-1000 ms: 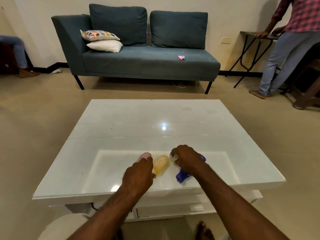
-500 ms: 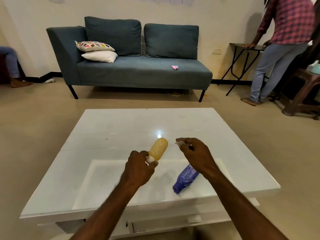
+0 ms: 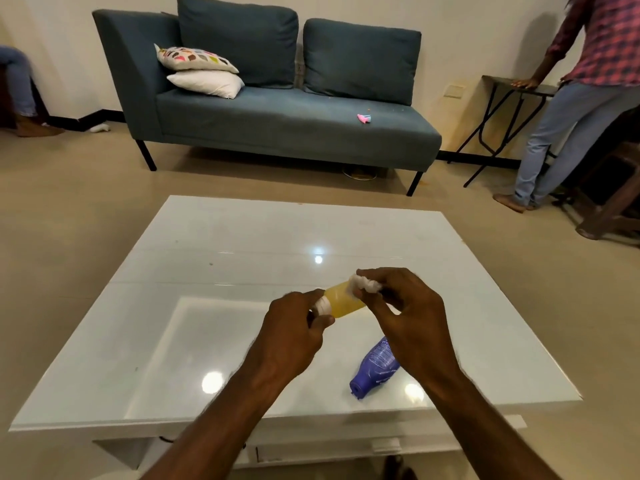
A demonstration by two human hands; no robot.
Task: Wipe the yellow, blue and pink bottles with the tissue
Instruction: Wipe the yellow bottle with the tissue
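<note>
Moved since before: my right hand (image 3: 408, 317) now presses the tissue (image 3: 363, 285) onto the yellow bottle (image 3: 344, 301). My left hand (image 3: 294, 330), grip closed, pinches its capped end above the counter (image 3: 207, 258). Blue bottle (image 3: 375, 368): lying on counter.

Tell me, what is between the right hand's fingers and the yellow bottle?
In the head view, a crumpled white tissue sits between the right hand and the yellow bottle, pressed against the bottle's far end.

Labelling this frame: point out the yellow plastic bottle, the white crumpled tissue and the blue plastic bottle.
yellow plastic bottle (image 3: 343, 301), head view, mid-body.
white crumpled tissue (image 3: 365, 285), head view, bunched centre.
blue plastic bottle (image 3: 375, 367), head view, ribbed side.
</note>
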